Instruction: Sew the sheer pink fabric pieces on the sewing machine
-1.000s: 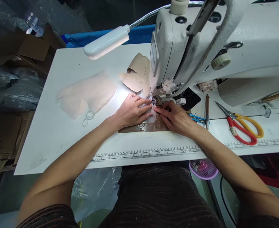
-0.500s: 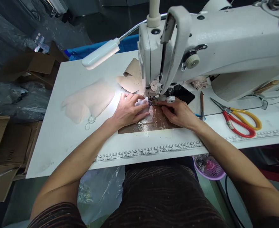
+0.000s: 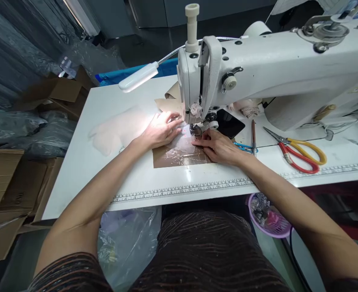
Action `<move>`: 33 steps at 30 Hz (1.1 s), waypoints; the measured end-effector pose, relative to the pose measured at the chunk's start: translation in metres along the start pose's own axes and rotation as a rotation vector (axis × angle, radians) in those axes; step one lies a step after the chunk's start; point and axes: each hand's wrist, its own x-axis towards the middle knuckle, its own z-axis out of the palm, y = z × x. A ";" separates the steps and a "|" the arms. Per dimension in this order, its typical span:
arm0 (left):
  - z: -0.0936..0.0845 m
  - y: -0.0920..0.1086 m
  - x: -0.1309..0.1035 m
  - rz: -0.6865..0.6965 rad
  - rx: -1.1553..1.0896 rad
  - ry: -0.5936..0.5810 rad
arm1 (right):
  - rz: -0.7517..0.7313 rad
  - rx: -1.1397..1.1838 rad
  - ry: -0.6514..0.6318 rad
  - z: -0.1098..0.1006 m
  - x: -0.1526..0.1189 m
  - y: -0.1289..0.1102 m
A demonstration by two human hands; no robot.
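A small piece of sheer white fabric (image 3: 183,144) lies under the presser foot (image 3: 195,129) of a white sewing machine (image 3: 191,81). My left hand (image 3: 160,130) rests on the fabric's left side, fingers stretched out and partly spread. From the right, my right hand (image 3: 218,146) reaches in, its index finger extended to touch the fabric's right edge near the foot. Its other fingers are bent, and I see nothing held in them. Beneath the fabric is a shiny brown sheet (image 3: 167,159) taped to the table. The needle tip is too small to make out.
Sheer pale pink fabric (image 3: 115,129) lies on the white table (image 3: 75,170) at left. Scissors (image 3: 297,150) with red and yellow handles, a dark phone (image 3: 230,123) and blue snips (image 3: 242,147) are at right. A lamp (image 3: 139,77) overhangs the table; a purple basket (image 3: 270,231) sits below.
The view has shifted, showing more of the machine. My right index finger has moved from beside the presser foot down and left onto the fabric. My left fingers have drawn back slightly from the foot.
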 end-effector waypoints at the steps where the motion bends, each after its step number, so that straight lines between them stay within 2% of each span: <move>1: -0.001 0.003 -0.002 -0.001 -0.016 0.026 | -0.001 0.003 0.001 0.000 0.000 0.000; 7: -0.005 0.028 -0.012 0.200 -0.402 0.052 | 0.008 0.018 0.014 0.002 0.000 -0.001; 10: -0.001 0.037 -0.016 0.202 -0.530 0.045 | 0.027 0.047 0.014 0.000 -0.001 -0.003; 13: 0.005 0.040 -0.017 0.178 -0.550 0.046 | 0.047 0.163 -0.002 -0.010 0.004 0.001; 18: 0.010 0.041 -0.018 0.178 -0.503 0.090 | 0.246 0.310 -0.237 -0.033 0.023 0.016; 19: 0.011 0.042 -0.018 0.180 -0.492 0.097 | 0.289 0.316 -0.253 -0.034 0.025 0.016; 21: 0.011 0.042 -0.018 0.179 -0.477 0.101 | 0.332 0.319 -0.198 -0.032 0.026 0.015; 25: 0.012 0.044 -0.021 0.145 -0.443 0.099 | 0.271 0.187 -0.011 -0.018 0.017 0.005; 30: 0.013 0.045 -0.023 0.136 -0.346 0.141 | 0.093 0.095 -0.028 -0.009 0.006 0.004; 33: 0.013 0.046 -0.024 0.162 -0.329 0.152 | 0.043 0.033 -0.056 -0.009 0.005 0.006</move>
